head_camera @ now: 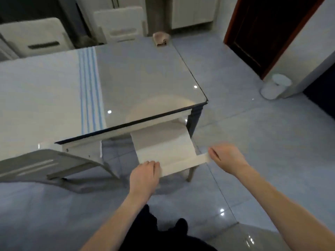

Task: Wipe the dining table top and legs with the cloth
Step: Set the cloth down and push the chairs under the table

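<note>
Head view: we hold the cloth (188,164) stretched between both hands, off the dining table (145,78), in the air just ahead of us and below its near edge. Left hand (145,173) grips one end, fingers curled over the top, back of the hand to camera. Right hand (226,157) pinches the other end, fingers closed on it, wrist bent inward. The cloth is white, a folded strip pulled roughly flat from hand to hand and touching nothing else we can make out. Just beyond the hands a pale chair seat (159,142) sits tucked under the table edge. Where the cloth edge ends and the seat starts is hard to tell, same colour. The glass-topped table corner lies ahead of the right hand, with the dark table leg (194,120) under it. Ahead of and left of the left hand a runner (88,87) with blue stripes crosses the top. A small brownish object (160,39), too blurred to identify, sits on the far corner, well away from both hands. A grey chair (45,165) is left of the left hand, near the table edge. A white bin (275,87) stands on the tiled floor (253,142) well ahead-right of the right hand, by a dark door (262,33).
</note>
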